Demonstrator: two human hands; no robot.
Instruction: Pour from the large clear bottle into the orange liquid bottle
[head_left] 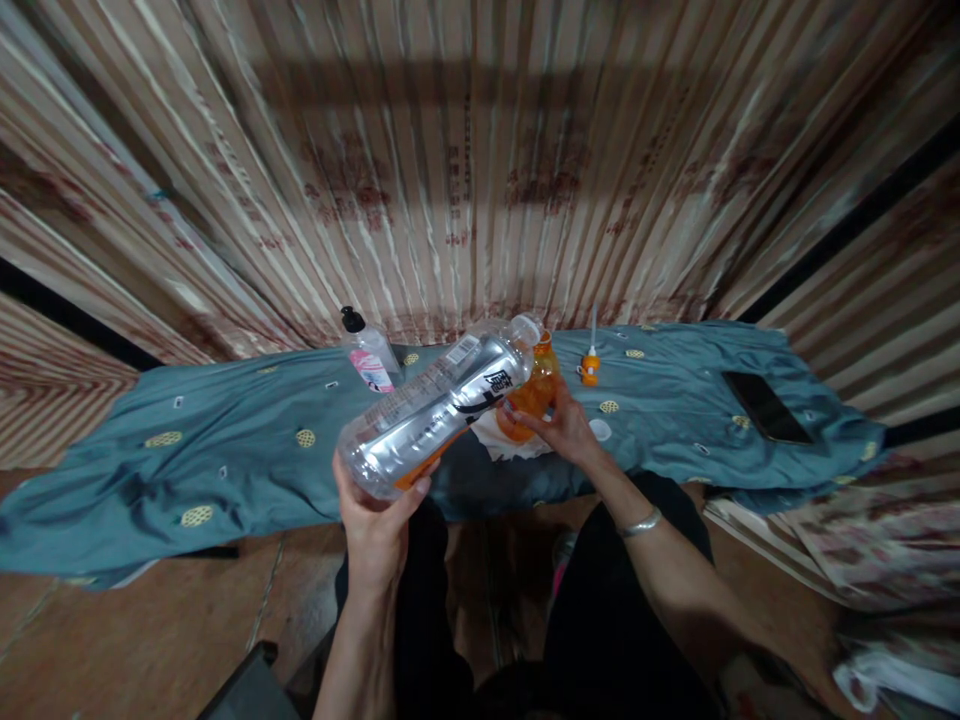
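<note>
Clear bottle [420, 425] tilted, mouth at the neck of the orange bottle [536, 395]; can't tell if they touch. Left hand [375, 530] has fingers wrapped round the clear bottle's base, right hand [566, 425] pinches the orange bottle's side. Tissue [499, 440] under the orange bottle, pump [590, 370] apart to its right. Reads as a pour step; next move calls for mouths lined up, orange bottle steady.
</note>
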